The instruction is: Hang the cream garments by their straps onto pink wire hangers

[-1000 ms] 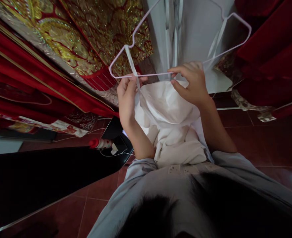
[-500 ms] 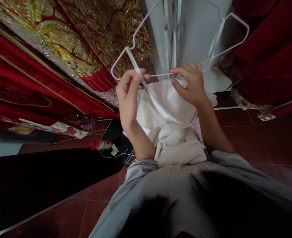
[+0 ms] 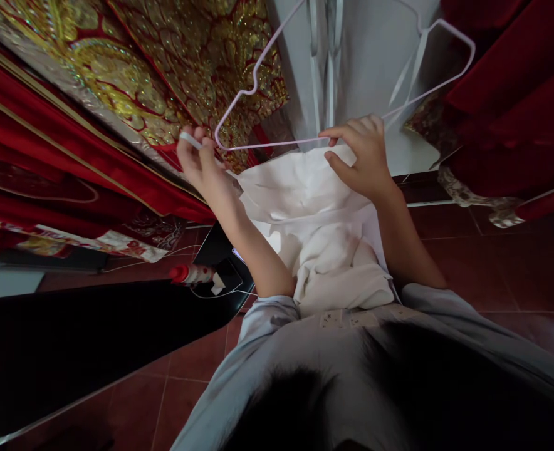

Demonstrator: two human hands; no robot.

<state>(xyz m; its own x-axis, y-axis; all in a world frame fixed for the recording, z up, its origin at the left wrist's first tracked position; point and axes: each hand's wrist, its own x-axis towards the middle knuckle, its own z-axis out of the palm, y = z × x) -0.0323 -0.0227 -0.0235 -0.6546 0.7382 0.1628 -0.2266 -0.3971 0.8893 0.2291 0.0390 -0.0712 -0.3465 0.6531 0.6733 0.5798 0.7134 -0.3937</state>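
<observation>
**Handling and hold points**

The white garment (image 3: 314, 207) bunches under the lower bar of the wire hanger (image 3: 277, 143), against the person's chest. It looks light and limp, best gripped along its top edge. The hanger seems thin and springy. The right hand (image 3: 359, 153) pinches bar and cloth. The left hand (image 3: 202, 166) closes on a white strap (image 3: 190, 139).

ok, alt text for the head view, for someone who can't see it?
Seen from above, a person's right hand pinches the bottom bar of a white wire hanger above a bunched white garment, while the left hand holds a white strap out to the left. Red and gold embroidered fabric hangs behind; a black table stands at the left.
</observation>
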